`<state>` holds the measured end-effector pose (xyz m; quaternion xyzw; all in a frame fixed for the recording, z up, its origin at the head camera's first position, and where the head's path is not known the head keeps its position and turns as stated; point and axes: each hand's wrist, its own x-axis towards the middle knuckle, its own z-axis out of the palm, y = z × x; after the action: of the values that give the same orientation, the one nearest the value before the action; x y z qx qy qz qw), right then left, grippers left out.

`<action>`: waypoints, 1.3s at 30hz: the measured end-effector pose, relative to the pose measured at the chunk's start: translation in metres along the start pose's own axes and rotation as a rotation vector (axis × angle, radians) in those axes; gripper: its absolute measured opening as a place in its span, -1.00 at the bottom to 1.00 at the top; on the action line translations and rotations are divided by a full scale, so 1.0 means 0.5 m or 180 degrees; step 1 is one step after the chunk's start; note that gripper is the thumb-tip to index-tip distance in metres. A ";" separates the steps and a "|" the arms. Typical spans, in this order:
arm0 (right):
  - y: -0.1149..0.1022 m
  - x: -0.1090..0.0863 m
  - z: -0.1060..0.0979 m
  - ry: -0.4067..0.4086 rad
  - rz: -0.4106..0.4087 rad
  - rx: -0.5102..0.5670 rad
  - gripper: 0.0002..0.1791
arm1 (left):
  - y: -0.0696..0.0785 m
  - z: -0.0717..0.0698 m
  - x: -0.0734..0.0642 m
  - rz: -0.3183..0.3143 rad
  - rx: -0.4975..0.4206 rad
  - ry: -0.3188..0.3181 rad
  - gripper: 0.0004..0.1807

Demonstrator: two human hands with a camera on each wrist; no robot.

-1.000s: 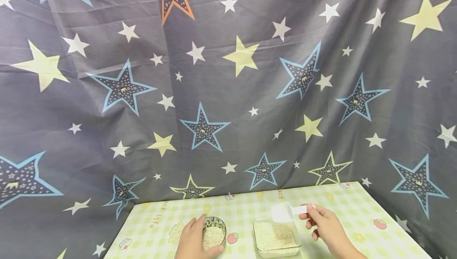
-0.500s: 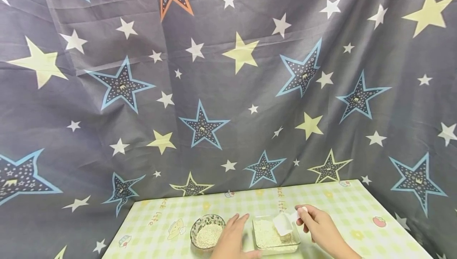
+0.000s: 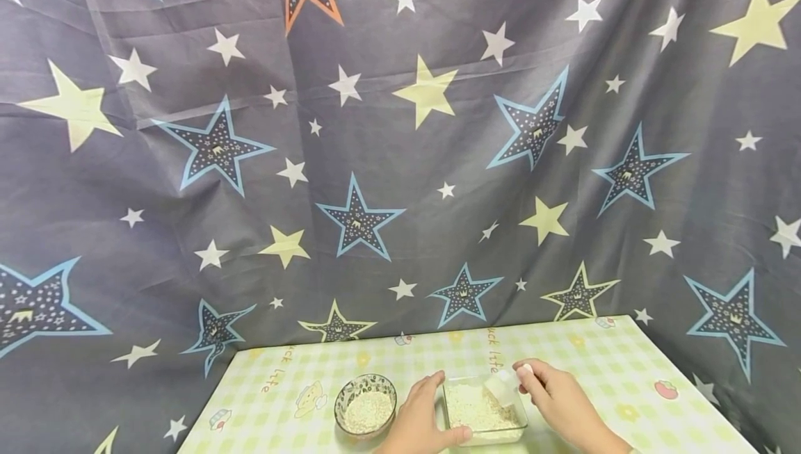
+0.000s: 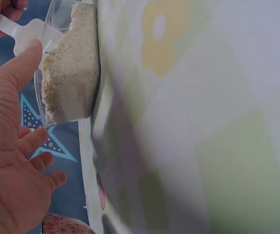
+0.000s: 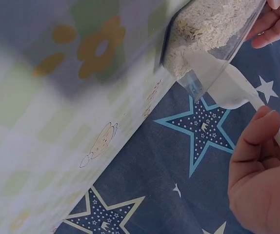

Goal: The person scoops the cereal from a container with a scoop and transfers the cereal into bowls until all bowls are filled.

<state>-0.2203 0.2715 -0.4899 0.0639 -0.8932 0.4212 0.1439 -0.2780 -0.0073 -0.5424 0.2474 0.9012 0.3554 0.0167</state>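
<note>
My right hand (image 3: 563, 402) pinches the handle of a white measuring scoop (image 5: 230, 87) between thumb and fingers. The scoop's cup dips into a clear rectangular glass container (image 3: 494, 436) filled with pale, rice-like grains (image 5: 210, 24). At the container's left side is my left hand (image 3: 418, 418), fingers extended along that side and thumb at the front rim. In the left wrist view, its thumb lies by the rim and the other fingers are loosely bent next to the wall. Whether they press the glass, I cannot tell. The scoop's lip is partly buried in the grains.
Left of the container stands a round patterned bowl (image 3: 340, 409) with similar pale grains. Both sit on a table with a green-and-white checked cloth (image 3: 263, 412). A dark grey curtain with stars (image 3: 375, 287) hangs behind the table.
My left hand has left the bowl and moved right to the container's side. The scoop has gone from above the container down into the grains, tilting as my right hand turned.
</note>
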 end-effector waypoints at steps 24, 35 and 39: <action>0.040 0.047 0.028 -0.0461 0.0825 0.1345 -0.56 | 0.015 -0.014 0.003 -0.0108 -0.0122 -0.0043 0.31; 0.062 0.037 0.022 -0.0636 0.0942 0.1411 -0.58 | 0.007 -0.010 0.007 -0.0124 -0.0055 -0.0105 0.31; 0.070 0.031 0.016 -0.0676 0.1020 0.1301 -0.59 | 0.008 -0.012 0.007 -0.0081 -0.0027 -0.0102 0.30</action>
<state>-0.2448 0.2875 -0.5158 -0.0067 -0.7985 0.6010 -0.0348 -0.2805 -0.0073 -0.5347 0.2415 0.9024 0.3549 0.0367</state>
